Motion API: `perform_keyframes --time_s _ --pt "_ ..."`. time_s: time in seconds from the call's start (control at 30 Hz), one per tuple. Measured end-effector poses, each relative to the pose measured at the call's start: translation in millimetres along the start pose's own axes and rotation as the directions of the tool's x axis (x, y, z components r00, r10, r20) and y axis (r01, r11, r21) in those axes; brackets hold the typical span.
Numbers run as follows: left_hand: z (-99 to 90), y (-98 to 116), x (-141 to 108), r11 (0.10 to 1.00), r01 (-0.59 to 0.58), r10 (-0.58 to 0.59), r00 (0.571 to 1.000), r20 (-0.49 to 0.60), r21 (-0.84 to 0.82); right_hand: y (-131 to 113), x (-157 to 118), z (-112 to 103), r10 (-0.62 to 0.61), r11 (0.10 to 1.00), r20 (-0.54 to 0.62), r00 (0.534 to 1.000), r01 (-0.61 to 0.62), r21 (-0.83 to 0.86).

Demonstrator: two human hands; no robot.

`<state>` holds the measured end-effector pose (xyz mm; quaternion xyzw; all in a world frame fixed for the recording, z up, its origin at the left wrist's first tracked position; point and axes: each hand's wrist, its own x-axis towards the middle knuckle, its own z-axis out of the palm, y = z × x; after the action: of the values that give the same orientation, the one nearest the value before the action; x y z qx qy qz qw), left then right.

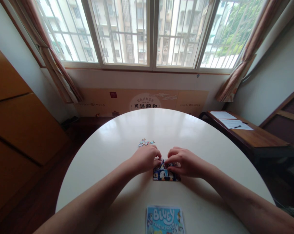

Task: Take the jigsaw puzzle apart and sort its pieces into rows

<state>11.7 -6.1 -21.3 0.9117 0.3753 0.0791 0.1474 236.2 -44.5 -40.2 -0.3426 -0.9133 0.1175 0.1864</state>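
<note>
A small, partly assembled jigsaw puzzle (164, 175) with a blue cartoon dog face lies on the white round table. My left hand (147, 158) is at its upper left, fingers curled and pinched together at the puzzle's top edge; whatever is between them is too small to name. On the upper right, my right hand (186, 162) rests over the puzzle with its fingers apart, index finger and thumb touching the surface. Loose puzzle pieces (145, 142) form a little pile just beyond my left hand. Nearer to me lies a light blue "Bluey" picture card (165, 221).
The white table (98, 156) has a rounded far edge. To the right stands a brown wooden bench (266, 138) with papers (222, 115) and a pen (237, 126). Behind are a printed beige box (193, 97), windows and curtains. Orange-brown cabinets are at the left.
</note>
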Motion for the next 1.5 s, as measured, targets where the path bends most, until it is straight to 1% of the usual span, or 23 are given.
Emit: perform_keyframes --time_s 0.23,0.4,0.6,0.77,0.97,1.23,1.5 --pt "-0.9 2.0 3.6 0.996 0.068 -0.067 0.997 0.024 -0.056 -1.1 0.5 1.6 -0.005 1.0 0.001 1.0 0.005 -0.004" --pt "-0.8 2.9 3.2 0.993 0.09 -0.089 0.996 0.015 -0.07 0.3 0.3 2.6 -0.012 1.0 0.006 1.0 0.012 -0.008" --pt "-2.1 3.5 1.3 0.993 0.075 -0.075 0.997 0.008 -0.094 1.3 0.3 3.0 -0.015 1.0 0.001 1.0 0.015 0.0" --pt "-0.9 1.0 1.7 0.994 0.036 -0.04 0.999 -0.033 -0.107 1.6 0.5 2.9 -0.011 1.0 0.006 1.0 0.011 0.009" --pt "-1.6 1.5 1.0 0.992 0.031 -0.038 0.998 -0.056 -0.12 -0.2 0.7 1.0 -0.007 1.0 0.017 1.0 0.006 0.009" --pt "-0.7 -1.6 2.5 0.978 0.001 -0.016 0.997 -0.073 -0.209 -0.5 0.5 0.1 -0.013 1.0 0.024 1.0 0.013 0.002" --pt "-0.2 -6.6 5.8 0.95 0.029 -0.053 0.996 -0.071 -0.31 -1.6 1.6 -1.6 -0.021 1.0 0.031 0.999 0.021 -0.001"
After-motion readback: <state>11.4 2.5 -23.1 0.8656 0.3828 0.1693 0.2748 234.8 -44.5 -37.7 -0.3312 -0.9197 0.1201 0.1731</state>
